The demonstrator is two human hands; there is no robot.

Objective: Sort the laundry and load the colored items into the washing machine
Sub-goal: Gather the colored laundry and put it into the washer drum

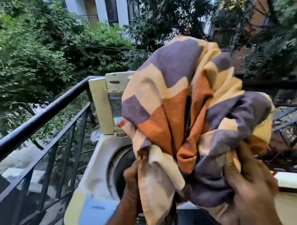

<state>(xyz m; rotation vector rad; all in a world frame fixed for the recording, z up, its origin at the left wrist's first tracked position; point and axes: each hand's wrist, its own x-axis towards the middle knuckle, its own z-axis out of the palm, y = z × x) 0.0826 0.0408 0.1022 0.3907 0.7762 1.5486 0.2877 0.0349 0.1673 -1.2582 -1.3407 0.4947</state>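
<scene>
Your left hand (132, 175) and right hand (249, 184) are both clenched on the bunched purple-orange-cream checked cloth (185, 112), so you're mid-load, next just drop it into the open drum (120, 167) right below-left of your hands.

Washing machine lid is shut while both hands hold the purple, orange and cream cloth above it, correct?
Not quite. The head view shows the washing machine lid raised, drum open. The left hand and right hand do hold the cloth above it.
</scene>
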